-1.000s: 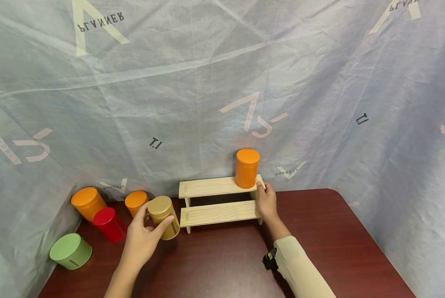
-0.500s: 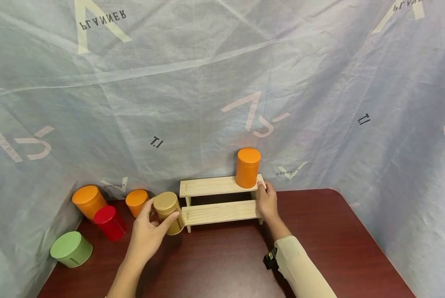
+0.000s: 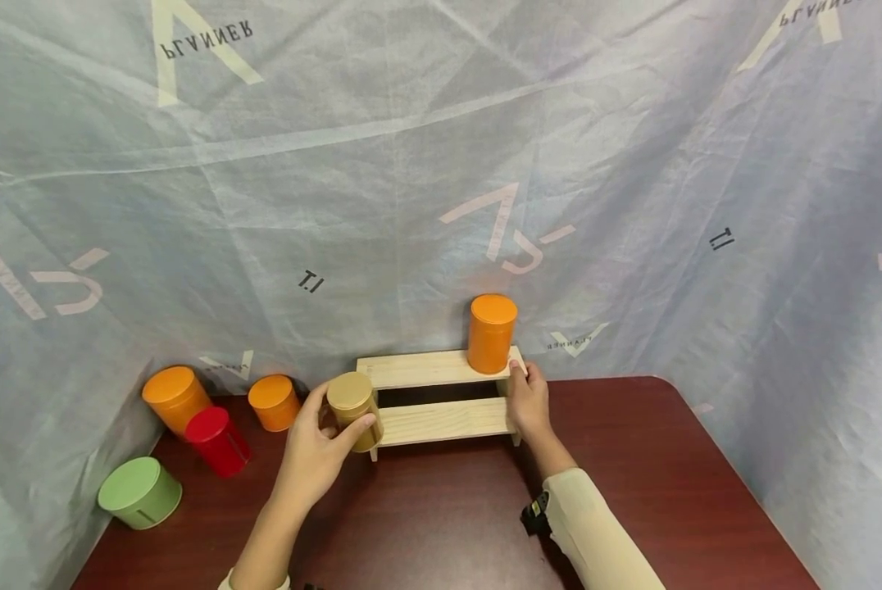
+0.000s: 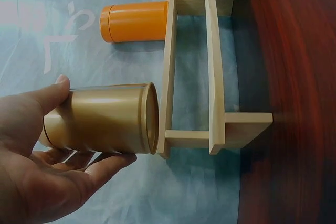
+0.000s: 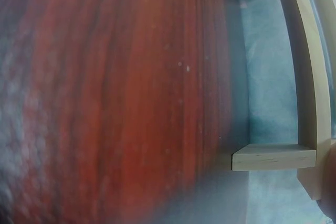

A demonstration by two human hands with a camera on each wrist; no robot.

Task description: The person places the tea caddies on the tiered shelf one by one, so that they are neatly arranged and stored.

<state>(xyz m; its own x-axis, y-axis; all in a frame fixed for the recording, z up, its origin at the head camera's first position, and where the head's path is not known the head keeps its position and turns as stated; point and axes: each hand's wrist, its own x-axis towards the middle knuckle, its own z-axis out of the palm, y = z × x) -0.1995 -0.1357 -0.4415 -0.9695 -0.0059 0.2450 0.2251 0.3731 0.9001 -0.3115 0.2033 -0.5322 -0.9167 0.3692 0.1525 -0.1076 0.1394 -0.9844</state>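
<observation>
My left hand [image 3: 314, 451] holds a gold cylindrical tin [image 3: 351, 392] upright in the air, thumb on one side and fingers on the other. In the left wrist view the base of the gold tin [image 4: 105, 119] is close to the left end of the upper board. A two-step wooden shelf [image 3: 441, 422] stands against the back cloth. At its right end, my right hand [image 3: 529, 403] grips the side. An orange tin [image 3: 492, 336] stands on the upper step near that hand. Only a shelf leg [image 5: 273, 157] and a sliver of hand show in the right wrist view.
Left on the dark red table [image 3: 441, 516] stand a large orange tin [image 3: 177, 400], a red tin [image 3: 218, 442], a shorter orange tin [image 3: 274, 403] and a low green tin [image 3: 140, 493]. A grey printed cloth [image 3: 382, 205] hangs behind and at the sides.
My left hand has carried the gold tin right and slightly up in the head view, so it now overlaps the shelf's left end. My right hand has stayed on the shelf.
</observation>
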